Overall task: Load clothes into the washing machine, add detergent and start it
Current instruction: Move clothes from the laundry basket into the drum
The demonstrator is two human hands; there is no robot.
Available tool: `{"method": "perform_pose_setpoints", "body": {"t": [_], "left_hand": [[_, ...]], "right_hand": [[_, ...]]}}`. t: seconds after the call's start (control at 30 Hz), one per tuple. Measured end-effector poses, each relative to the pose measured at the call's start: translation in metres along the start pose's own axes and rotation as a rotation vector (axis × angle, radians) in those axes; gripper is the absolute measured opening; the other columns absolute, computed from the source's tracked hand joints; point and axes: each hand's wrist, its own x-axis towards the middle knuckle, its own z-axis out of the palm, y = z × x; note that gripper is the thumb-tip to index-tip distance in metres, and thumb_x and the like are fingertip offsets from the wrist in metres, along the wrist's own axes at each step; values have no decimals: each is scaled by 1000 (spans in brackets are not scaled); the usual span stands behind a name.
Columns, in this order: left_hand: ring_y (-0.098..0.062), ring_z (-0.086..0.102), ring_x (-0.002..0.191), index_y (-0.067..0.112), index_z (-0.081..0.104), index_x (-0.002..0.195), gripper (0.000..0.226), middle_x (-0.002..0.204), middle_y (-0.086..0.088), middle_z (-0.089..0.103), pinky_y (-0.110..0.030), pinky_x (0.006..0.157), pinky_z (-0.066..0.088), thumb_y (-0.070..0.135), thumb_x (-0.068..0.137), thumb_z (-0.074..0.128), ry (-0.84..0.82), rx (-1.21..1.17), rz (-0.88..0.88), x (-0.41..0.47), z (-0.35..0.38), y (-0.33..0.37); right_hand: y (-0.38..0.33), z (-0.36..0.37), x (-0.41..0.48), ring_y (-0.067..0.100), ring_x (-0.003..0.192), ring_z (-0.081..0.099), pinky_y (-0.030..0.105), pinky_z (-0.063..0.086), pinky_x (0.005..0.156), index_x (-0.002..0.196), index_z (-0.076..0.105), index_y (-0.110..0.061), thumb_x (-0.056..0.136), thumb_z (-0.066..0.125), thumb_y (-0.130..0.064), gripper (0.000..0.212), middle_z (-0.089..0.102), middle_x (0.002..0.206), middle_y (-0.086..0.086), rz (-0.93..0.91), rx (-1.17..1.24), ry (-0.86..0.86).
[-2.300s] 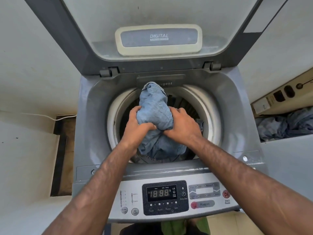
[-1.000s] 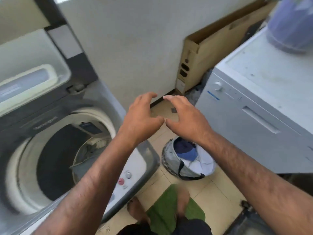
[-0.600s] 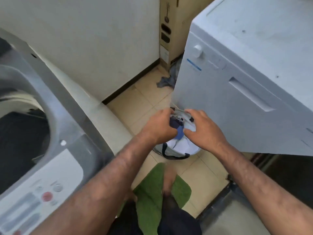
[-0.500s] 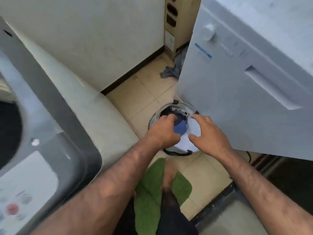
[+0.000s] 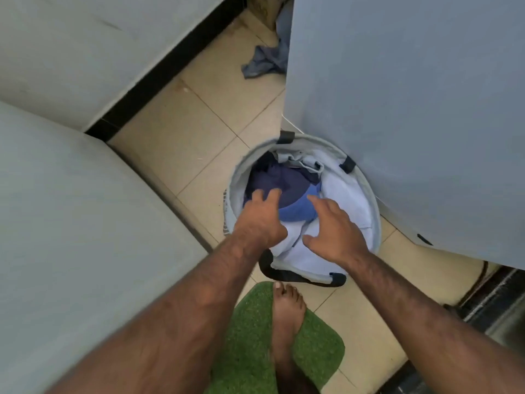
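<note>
A round grey laundry basket (image 5: 236,177) with black handles stands on the tiled floor, holding dark navy cloth (image 5: 279,179), a blue garment (image 5: 301,209) and white cloth (image 5: 345,194). My left hand (image 5: 260,220) hovers over the basket's left side, fingers spread above the navy cloth. My right hand (image 5: 332,228) hangs over the white cloth, fingers apart. Neither hand holds anything. The washing machine's white side (image 5: 71,223) fills the left; its drum is out of view.
A white appliance (image 5: 412,109) stands right of the basket, touching its rim. A grey rag (image 5: 265,62) lies on the floor behind. A bare foot (image 5: 287,311) rests on a green mat (image 5: 250,336). A wall with black skirting (image 5: 159,78) runs at the back.
After pushing the grey-blue garment into the drum, I turned right and bent down. Both empty hands have come down to the laundry basket and hover just above its clothes.
</note>
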Motion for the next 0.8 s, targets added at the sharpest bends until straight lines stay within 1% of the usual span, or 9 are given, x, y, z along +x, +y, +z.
{"method": "perform_pose_setpoints", "body": {"t": [0.13,0.27,0.37,0.43,0.5,0.6,0.67,0.73,0.8], "left_hand": [[-40,32,148,29,21,160,93,165,-16,17,-50,115,42,13,84,71,14,163,15,63,23,-11],[-45,19,155,38,-5,165,111,172,-20,-8,-52,121,34,19,88,72,-52,300,-52,104,34,-26],[-47,24,152,38,-16,164,119,171,-24,-9,-50,122,34,20,88,73,-83,337,-100,126,44,-40],[-47,34,147,38,-17,163,119,170,-24,0,-50,119,38,17,88,73,-103,279,-104,137,52,-47],[-47,45,139,36,-12,165,113,166,-23,12,-49,114,42,17,90,70,-99,170,-81,143,57,-50],[-44,51,134,33,-1,167,105,159,-21,27,-45,109,43,20,90,70,-35,78,-40,148,64,-52],[-43,53,131,32,6,166,101,154,-20,34,-43,107,44,19,89,70,-8,19,-29,147,64,-51],[-43,54,129,33,9,166,101,149,-20,40,-43,107,45,19,86,71,13,-54,-29,142,59,-49],[-39,55,129,33,11,165,103,150,-17,46,-42,106,48,23,80,69,33,-179,-40,132,52,-46]], "right_hand": [[13,28,64,25,155,17,58,44,105,162,4,-41,81,79,-36,110,10,172,-3,-28,-92,21],[15,54,107,32,158,1,62,43,105,160,-12,-46,76,85,-37,128,-7,173,-5,-36,-206,-12],[15,76,126,37,158,-6,64,43,107,157,-21,-46,75,86,-34,135,-19,172,-5,-12,-268,-37],[17,88,137,40,158,-5,67,43,106,157,-20,-47,77,83,-26,132,-20,171,-3,-6,-246,-1],[21,95,145,43,157,2,67,46,104,158,-16,-49,77,83,-22,130,-16,172,0,-9,-226,46],[29,100,154,45,143,33,56,53,94,161,5,-46,75,82,-23,118,6,169,9,-34,-233,117],[29,98,158,41,124,52,47,53,81,158,23,-42,78,80,-26,100,27,159,11,-48,-239,176],[24,90,156,36,109,59,40,46,71,152,37,-39,80,77,-27,83,43,143,10,-55,-206,227],[16,79,147,34,102,63,36,40,67,145,46,-39,80,75,-26,72,52,130,8,-51,-175,246]]}}
